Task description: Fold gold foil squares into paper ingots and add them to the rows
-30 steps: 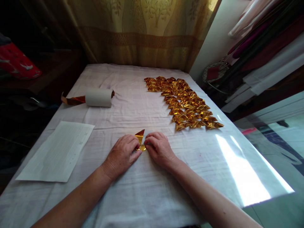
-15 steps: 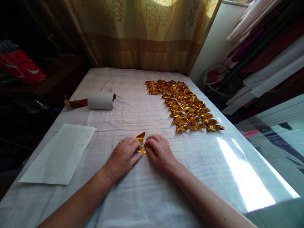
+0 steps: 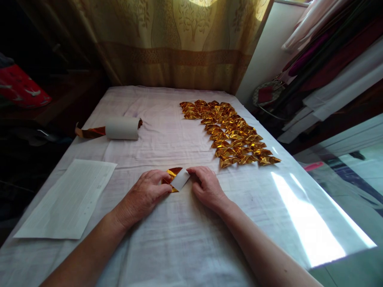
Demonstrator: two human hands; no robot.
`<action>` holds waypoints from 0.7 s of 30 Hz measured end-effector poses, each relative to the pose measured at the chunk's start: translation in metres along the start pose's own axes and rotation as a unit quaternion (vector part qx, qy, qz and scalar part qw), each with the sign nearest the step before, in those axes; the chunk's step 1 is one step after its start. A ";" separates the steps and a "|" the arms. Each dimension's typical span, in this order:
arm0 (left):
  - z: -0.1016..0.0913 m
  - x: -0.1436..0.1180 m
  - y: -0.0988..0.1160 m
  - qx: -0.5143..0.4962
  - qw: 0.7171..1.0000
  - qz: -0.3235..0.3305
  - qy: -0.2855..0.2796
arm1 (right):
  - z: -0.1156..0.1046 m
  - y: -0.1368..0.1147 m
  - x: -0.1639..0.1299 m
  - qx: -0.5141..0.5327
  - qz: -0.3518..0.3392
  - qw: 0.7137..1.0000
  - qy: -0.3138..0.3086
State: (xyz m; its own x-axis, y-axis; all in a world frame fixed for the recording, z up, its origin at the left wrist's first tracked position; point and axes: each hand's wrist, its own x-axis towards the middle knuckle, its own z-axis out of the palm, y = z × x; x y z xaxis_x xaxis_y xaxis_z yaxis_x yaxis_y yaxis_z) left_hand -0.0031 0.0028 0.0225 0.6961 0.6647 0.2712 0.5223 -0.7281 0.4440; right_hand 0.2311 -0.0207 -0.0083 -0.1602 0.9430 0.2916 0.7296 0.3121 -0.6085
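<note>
A small folded piece of gold foil paper (image 3: 181, 179) lies on the cloth-covered bed or table in front of me, its white underside showing on the right half. My left hand (image 3: 148, 187) pinches its gold left end between thumb and fingers. My right hand (image 3: 208, 185) has curled fingers at the white right corner, with the index fingertip on it and the thumb a little lower. Beyond the right hand, folded gold foil ingots (image 3: 233, 131) sit in close rows.
To the left, a pale roll (image 3: 122, 128) has a strip of copper-gold foil (image 3: 92, 132) trailing from it. Nearer lies a printed paper sheet (image 3: 67, 199). A curtain (image 3: 176, 52) hangs behind the far edge, and clothes (image 3: 332, 87) hang at the right.
The foil paper now shows a white flap toward the right that was mostly covered before. My hands have moved farther apart, the left one leftward. The view has shifted slightly.
</note>
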 end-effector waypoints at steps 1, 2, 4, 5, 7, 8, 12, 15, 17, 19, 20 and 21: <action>0.000 -0.001 -0.001 0.008 1.000 -0.003 -0.001 | 0.001 -0.001 0.000 0.008 0.004 1.000 0.002; 0.001 -0.003 -0.003 0.015 1.000 -0.002 -0.004 | 0.001 -0.001 0.000 0.014 0.007 1.000 0.005; 0.002 -0.006 -0.006 0.027 0.999 0.006 -0.016 | 0.003 -0.001 0.001 0.019 0.009 1.000 0.010; 0.002 -0.008 -0.007 0.031 0.999 0.011 -0.019 | 0.004 0.000 0.001 0.017 0.006 1.000 0.014; 0.003 -0.009 -0.010 0.035 0.999 0.016 -0.018 | 0.006 0.001 0.002 -0.001 -0.015 1.000 0.019; 0.002 -0.010 -0.011 0.039 0.999 0.016 -0.013 | 0.006 0.001 0.002 -0.014 -0.032 0.999 0.020; 0.001 -0.008 -0.013 0.061 0.998 -0.002 0.008 | 0.004 -0.001 0.004 -0.075 -0.106 0.992 0.005; 0.001 -0.007 -0.015 0.050 0.998 -0.023 -0.009 | 0.002 -0.003 0.004 -0.078 -0.133 0.988 -0.018; 0.002 -0.007 -0.015 0.035 0.999 -0.035 -0.017 | 0.002 -0.003 0.004 -0.056 -0.123 0.991 -0.020; 0.003 -0.007 -0.015 0.034 0.998 -0.043 -0.012 | 0.004 -0.001 0.003 -0.035 -0.094 0.995 -0.009; 0.003 -0.007 -0.014 0.040 0.998 -0.041 -0.008 | 0.005 0.000 0.002 -0.026 -0.081 0.996 -0.004; 0.002 -0.007 -0.013 0.049 0.998 -0.035 -0.008 | 0.006 0.001 0.002 -0.018 -0.072 0.997 -0.004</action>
State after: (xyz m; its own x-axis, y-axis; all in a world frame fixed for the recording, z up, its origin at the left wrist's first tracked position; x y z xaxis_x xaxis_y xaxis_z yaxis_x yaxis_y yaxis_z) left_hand -0.0137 0.0074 0.0129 0.6631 0.7126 0.2289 0.6156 -0.6932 0.3748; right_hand 0.2275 -0.0177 -0.0125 -0.2712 0.8893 0.3683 0.7214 0.4411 -0.5339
